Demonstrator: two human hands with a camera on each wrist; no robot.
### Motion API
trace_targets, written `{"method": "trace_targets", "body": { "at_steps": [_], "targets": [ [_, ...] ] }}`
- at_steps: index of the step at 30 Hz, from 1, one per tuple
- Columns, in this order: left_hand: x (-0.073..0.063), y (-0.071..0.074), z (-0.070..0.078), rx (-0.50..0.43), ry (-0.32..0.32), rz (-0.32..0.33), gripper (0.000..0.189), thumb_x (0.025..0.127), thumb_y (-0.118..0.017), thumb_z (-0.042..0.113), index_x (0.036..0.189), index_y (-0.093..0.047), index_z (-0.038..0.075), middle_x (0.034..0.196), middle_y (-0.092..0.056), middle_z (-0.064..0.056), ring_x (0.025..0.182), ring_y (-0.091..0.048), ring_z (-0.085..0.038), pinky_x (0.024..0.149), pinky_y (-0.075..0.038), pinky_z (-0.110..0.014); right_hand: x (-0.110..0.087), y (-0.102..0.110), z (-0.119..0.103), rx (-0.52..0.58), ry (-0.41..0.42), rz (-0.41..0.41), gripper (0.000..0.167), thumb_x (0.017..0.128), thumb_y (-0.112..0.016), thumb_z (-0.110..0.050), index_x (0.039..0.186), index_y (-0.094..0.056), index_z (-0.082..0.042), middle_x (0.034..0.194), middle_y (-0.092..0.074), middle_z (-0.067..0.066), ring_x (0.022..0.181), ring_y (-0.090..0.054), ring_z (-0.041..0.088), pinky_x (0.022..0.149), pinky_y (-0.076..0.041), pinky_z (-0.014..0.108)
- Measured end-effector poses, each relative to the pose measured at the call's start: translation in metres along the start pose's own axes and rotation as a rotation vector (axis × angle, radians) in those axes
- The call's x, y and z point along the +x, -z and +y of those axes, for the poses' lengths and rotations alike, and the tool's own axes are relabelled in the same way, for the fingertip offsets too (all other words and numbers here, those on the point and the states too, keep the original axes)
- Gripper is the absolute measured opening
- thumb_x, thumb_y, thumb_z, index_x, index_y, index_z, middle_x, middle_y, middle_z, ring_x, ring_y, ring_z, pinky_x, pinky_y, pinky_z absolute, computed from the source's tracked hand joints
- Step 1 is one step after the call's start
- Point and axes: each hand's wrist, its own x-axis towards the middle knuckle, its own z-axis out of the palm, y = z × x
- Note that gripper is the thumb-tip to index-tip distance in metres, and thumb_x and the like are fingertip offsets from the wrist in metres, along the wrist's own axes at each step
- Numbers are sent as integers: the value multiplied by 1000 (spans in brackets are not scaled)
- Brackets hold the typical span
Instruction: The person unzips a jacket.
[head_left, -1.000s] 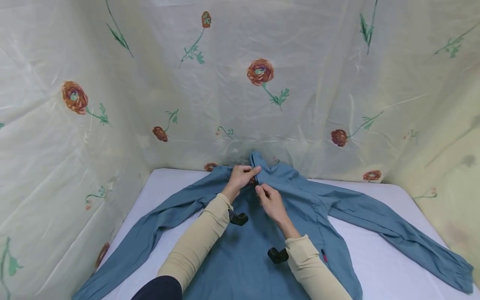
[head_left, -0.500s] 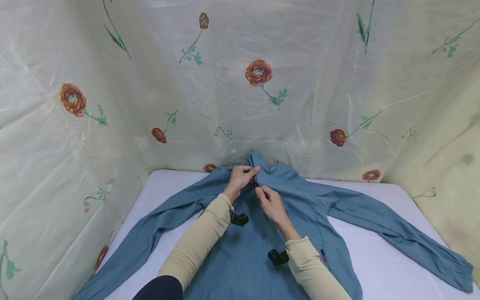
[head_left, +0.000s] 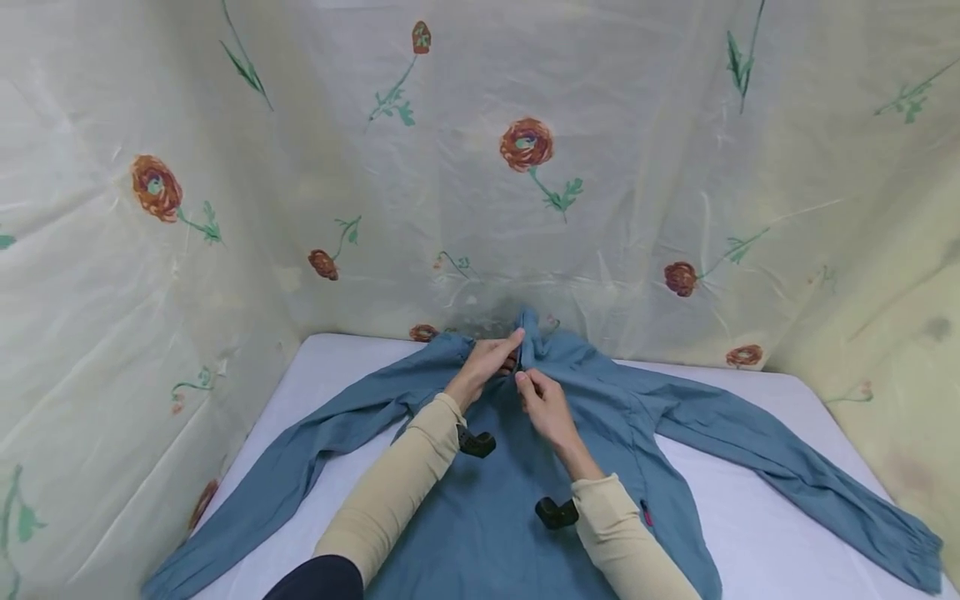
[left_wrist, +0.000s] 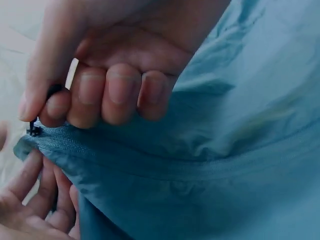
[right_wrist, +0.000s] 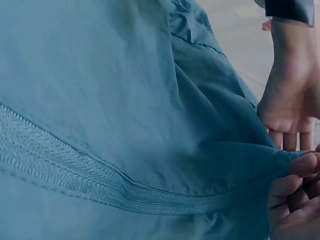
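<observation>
A blue zip-front jacket lies spread with both sleeves out. My left hand holds the raised collar at the top of the front opening, its thumb along the edge. Just below, my right hand pinches the small black zipper pull between thumb and forefinger; the other fingers are curled. In the left wrist view, left-hand fingers sit under the cloth below the slider. The zipper runs along the jacket front, with its teeth covered by tape.
The jacket rests on a white-covered table. Flower-printed curtains hang behind it and at both sides. A red tab marks the side pocket. Black devices are worn at both wrists.
My left hand has moved slightly right with the collar, which is now folded narrower. The right hand stays nearly where it was on the zipper pull. The head view has shifted a little.
</observation>
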Motion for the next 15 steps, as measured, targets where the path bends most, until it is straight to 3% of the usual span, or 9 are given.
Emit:
{"method": "trace_targets", "body": {
  "at_steps": [5, 15],
  "targets": [
    [1, 0, -5, -64, -63, 19, 35, 87, -65, 46, 98, -72, 14, 89, -61, 0, 81, -56, -14, 79, -51, -30, 1, -1, 2, 32, -9, 2, 32, 101, -45, -16, 78, -49, 6, 60, -42, 5, 49, -39, 10, 49, -35, 25],
    [0, 0, -2, -84, -91, 153, 31, 89, -64, 42, 88, -73, 12, 72, -55, 3, 67, -50, -13, 65, -45, -26, 7, -6, 14, 26, -20, -9, 37, 102, -45, -21, 83, -50, 10, 62, -42, 5, 49, -39, 11, 50, -35, 25]
  ]
}}
